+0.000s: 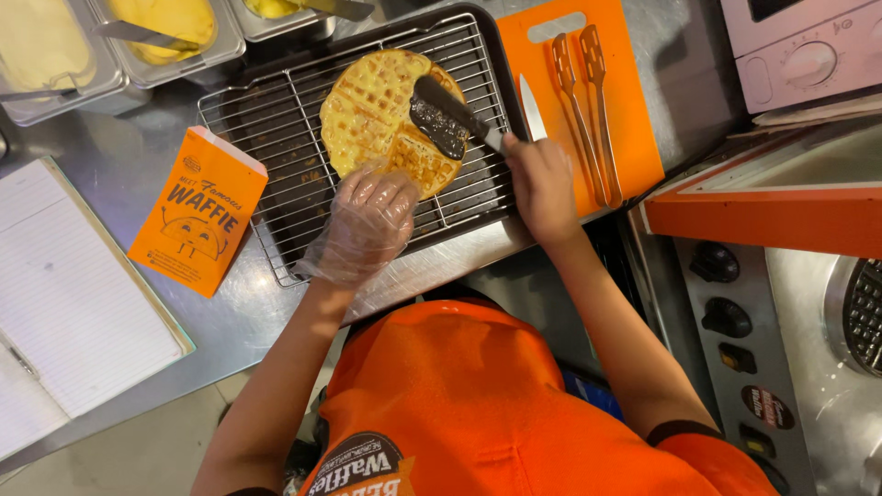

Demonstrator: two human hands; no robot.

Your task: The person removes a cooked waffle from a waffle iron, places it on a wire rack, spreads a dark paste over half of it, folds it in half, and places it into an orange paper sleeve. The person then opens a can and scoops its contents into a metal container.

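A round golden waffle [372,110] lies on a wire rack [276,119] set in a dark tray. My left hand [367,220], in a clear plastic glove, rests at the waffle's near edge and touches it. My right hand [542,184] grips the handle of a spreading knife [441,115] whose blade carries dark chocolate spread and lies across the waffle's right half.
An orange paper sleeve [197,220] lies left of the rack, beside a lined notepad [73,294]. An orange cutting board [625,101] holds tongs [583,101] and a knife [531,108]. Metal tubs of yellow filling [165,28] stand behind. A waffle iron [859,312] is at right.
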